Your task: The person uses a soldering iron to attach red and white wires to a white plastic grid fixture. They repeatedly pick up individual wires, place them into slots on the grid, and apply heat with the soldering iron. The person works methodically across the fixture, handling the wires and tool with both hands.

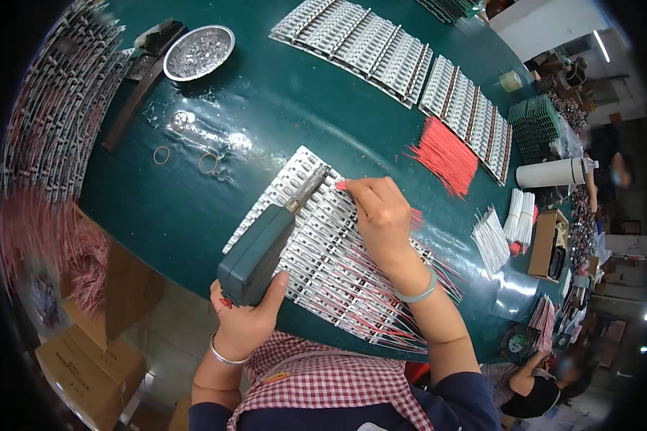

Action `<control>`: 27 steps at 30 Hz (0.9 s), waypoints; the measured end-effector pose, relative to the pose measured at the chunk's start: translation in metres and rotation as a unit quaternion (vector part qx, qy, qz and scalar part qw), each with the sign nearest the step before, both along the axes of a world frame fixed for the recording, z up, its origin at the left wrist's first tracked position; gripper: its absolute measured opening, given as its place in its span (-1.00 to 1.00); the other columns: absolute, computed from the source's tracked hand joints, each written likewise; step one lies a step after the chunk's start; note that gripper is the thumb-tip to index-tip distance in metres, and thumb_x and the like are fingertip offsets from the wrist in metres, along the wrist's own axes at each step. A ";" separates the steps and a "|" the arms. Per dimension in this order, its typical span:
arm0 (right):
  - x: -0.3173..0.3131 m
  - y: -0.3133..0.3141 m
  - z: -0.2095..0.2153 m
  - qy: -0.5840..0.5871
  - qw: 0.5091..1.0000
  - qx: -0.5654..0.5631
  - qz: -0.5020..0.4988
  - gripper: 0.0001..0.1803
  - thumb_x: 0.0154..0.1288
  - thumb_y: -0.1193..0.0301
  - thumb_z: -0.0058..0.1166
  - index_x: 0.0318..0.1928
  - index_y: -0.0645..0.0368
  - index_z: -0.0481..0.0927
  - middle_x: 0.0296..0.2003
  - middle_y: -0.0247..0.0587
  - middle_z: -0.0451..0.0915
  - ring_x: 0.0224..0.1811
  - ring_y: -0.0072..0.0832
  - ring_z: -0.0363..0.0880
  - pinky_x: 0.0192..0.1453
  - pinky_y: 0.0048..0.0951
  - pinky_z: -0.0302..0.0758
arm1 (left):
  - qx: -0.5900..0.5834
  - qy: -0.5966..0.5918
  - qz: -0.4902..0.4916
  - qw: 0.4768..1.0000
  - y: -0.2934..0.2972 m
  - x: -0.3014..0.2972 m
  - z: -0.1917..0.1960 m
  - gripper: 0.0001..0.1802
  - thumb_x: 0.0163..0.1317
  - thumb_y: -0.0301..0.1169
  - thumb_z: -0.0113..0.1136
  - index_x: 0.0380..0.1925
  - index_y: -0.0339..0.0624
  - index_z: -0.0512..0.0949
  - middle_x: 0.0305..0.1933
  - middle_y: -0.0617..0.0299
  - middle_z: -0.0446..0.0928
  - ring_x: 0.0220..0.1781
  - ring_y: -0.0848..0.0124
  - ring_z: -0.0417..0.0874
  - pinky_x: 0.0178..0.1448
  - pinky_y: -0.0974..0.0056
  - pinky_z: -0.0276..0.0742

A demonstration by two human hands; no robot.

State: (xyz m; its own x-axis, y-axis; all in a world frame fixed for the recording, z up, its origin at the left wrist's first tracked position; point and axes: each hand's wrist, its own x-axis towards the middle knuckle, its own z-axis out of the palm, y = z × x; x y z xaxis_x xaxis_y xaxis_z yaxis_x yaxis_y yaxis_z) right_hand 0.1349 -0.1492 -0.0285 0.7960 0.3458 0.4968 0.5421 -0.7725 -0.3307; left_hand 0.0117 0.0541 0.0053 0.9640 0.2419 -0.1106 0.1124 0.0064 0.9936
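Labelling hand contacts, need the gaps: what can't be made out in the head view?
All head view:
- Left hand: most fingers hidden behind the dark green handheld tool.
- Red wire at the right hand: mostly hidden by that hand.
- Tool tip: too small to tell whether it touches the white panel.
- Green stack, top: cut off by the upper edge.
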 end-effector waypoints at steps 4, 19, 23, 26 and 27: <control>0.001 -0.002 -0.003 -0.005 1.000 -0.007 0.009 -0.72 -0.03 0.69 0.16 -0.23 0.26 0.66 -0.35 -0.18 0.58 -0.33 -0.29 0.54 -0.28 -0.33 0.52 | 0.131 -0.078 -0.043 0.987 -0.002 0.009 -0.003 -0.76 0.07 -0.61 0.35 -0.22 -0.36 0.61 -0.34 0.11 0.64 -0.36 0.42 0.66 -0.25 0.35 0.55; 0.002 -0.001 0.002 0.021 0.999 -0.028 0.016 -0.70 -0.04 0.67 0.12 -0.20 0.31 0.63 -0.32 -0.14 0.55 -0.29 -0.27 0.51 -0.24 -0.33 0.51 | 0.134 0.001 -0.076 0.988 -0.008 0.018 -0.008 -0.75 0.08 -0.58 0.33 -0.20 -0.40 0.59 -0.27 0.08 0.63 -0.34 0.35 0.67 -0.22 0.34 0.56; 0.002 -0.001 0.002 0.024 0.999 -0.033 0.016 -0.70 -0.05 0.66 0.12 -0.21 0.32 0.63 -0.32 -0.13 0.55 -0.28 -0.26 0.51 -0.24 -0.33 0.51 | 0.124 0.003 -0.073 0.990 -0.009 0.019 -0.010 -0.76 0.08 -0.58 0.33 -0.21 -0.39 0.59 -0.28 0.08 0.62 -0.35 0.36 0.66 -0.24 0.34 0.55; 0.003 -0.001 0.002 0.020 0.999 -0.035 0.019 -0.71 -0.05 0.66 0.12 -0.21 0.31 0.63 -0.32 -0.13 0.55 -0.28 -0.26 0.51 -0.24 -0.32 0.51 | 0.131 -0.001 -0.077 0.988 -0.008 0.020 -0.009 -0.77 0.09 -0.58 0.33 -0.22 -0.39 0.59 -0.29 0.09 0.62 -0.35 0.37 0.66 -0.25 0.34 0.54; 0.003 -0.001 0.001 0.018 0.999 -0.033 0.019 -0.71 -0.05 0.66 0.12 -0.21 0.31 0.63 -0.32 -0.13 0.55 -0.28 -0.26 0.51 -0.24 -0.32 0.51 | 0.128 -0.002 -0.072 0.989 -0.009 0.020 -0.010 -0.77 0.09 -0.59 0.33 -0.22 -0.39 0.59 -0.29 0.09 0.62 -0.36 0.38 0.65 -0.25 0.35 0.54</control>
